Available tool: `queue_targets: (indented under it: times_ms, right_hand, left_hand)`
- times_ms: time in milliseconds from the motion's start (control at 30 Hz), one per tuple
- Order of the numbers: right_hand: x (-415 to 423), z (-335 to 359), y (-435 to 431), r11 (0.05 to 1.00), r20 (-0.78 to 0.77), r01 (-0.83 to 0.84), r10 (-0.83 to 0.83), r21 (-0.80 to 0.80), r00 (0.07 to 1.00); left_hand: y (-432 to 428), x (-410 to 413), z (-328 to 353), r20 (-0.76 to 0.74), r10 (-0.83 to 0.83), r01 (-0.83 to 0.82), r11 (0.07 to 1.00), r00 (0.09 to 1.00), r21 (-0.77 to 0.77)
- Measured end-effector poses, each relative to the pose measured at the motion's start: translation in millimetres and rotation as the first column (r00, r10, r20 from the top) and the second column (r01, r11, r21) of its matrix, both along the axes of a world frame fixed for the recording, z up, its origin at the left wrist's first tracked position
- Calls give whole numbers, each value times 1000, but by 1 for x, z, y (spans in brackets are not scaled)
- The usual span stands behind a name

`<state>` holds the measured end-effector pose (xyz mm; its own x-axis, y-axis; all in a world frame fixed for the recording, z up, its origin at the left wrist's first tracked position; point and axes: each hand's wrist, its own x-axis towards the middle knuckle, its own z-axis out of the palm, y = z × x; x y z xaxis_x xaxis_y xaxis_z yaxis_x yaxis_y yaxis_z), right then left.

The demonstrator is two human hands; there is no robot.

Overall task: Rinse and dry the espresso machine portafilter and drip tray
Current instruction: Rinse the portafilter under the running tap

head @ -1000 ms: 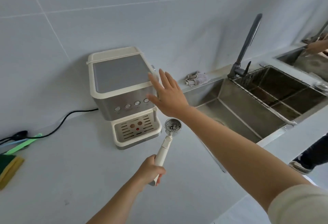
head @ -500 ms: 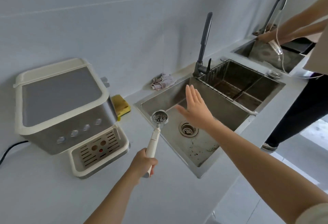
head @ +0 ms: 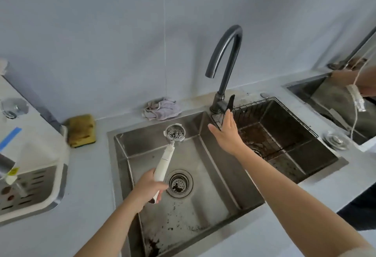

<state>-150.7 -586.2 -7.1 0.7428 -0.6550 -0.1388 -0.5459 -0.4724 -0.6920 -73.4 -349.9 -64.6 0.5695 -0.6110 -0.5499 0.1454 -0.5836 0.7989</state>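
At nine o'clock in my view the cream espresso machine (head: 34, 150) sits on the pale grey counter (head: 87, 205), with its slotted drip tray (head: 30, 189) in place at the base. A yellow sponge (head: 82, 130) lies against the grey tiled wall (head: 101, 42). A crumpled cloth (head: 160, 109) sits at twelve o'clock of the stained steel sink (head: 203, 205). My left hand (head: 147, 188) has its fingers wrapped round the white handle of the portafilter (head: 165, 159). I hold it over the left basin, with its metal basket at twelve o'clock of the drain (head: 179, 183), facing up and flecked with dark grounds. My right hand (head: 227, 132) is flat with straight fingers and holds nothing; its fingertips are just below the lever of the dark faucet (head: 225, 59). At three o'clock another person's arm (head: 350, 77) reaches into a second sink (head: 317, 93).
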Motion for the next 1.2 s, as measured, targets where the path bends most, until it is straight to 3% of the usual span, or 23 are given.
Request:
queue_targets:
  times_ms: [133,300,400,567,700,900,1200]
  right_hand:
    - [24,0,-56,960,82,139,-163,241,983]
    - [58,5,-102,762,23,335,-417,554,909]
    - [72,2,-121,688,2,381,-486,618,874]
    - [88,-2,-136,572,65,306,-537,761,841]
    - [99,1,-139,488,17,375,-626,788,780]
    - [94,9,-137,368,25,305,-673,878,739]
    - [87,-4,-147,502,0,355,-578,789,816]
  left_hand:
    - [-28,-4,7,14,69,-70,997,997,40]
    - [-49,3,14,29,133,-135,988,991,74]
    - [-60,12,14,29,158,-160,984,987,81]
    - [-74,24,12,8,174,-175,982,985,75]
    - [-84,26,11,2,174,-174,982,985,79]
    - [-90,22,8,-2,144,-144,985,990,92]
    - [-87,16,5,4,93,-93,991,996,94]
